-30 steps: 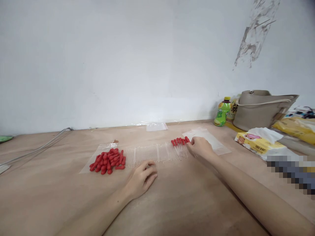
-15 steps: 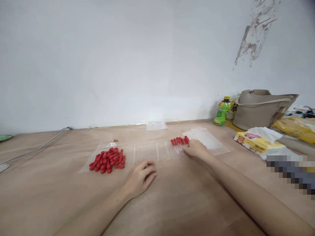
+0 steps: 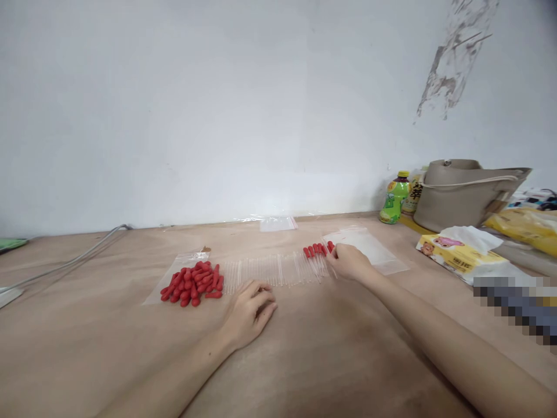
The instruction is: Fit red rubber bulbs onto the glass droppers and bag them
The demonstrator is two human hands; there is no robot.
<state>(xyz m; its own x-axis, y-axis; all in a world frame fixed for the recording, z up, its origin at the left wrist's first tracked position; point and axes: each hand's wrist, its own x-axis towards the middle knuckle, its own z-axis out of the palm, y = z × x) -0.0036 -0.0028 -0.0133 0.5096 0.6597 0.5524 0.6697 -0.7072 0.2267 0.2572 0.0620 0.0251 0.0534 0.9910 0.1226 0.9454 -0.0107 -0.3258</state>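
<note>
My left hand (image 3: 250,310) rests on the table with loosely bent fingers apart and nothing in them. Just beyond it runs a row of thin clear glass tubes (image 3: 270,270) laid side by side. To its left, red rubber bulbs (image 3: 187,283) lie in a heap on a clear plastic bag (image 3: 155,293). At the row's right end, several tubes carry red bulbs, making droppers (image 3: 314,251). My right hand (image 3: 348,262) is closed on a dropper (image 3: 331,246) there; the fingers hide part of it.
Behind my right hand lie flat clear bags (image 3: 374,249); another small bag (image 3: 278,224) is by the wall. At right stand a green bottle (image 3: 395,197), a beige bag (image 3: 461,197) and a yellow tissue pack (image 3: 452,255). A grey cable (image 3: 87,252) crosses the left side.
My right hand has shifted slightly, and the dropper at its fingers now stands a little apart from the other capped ones. My left hand has stayed in place on the table.
</note>
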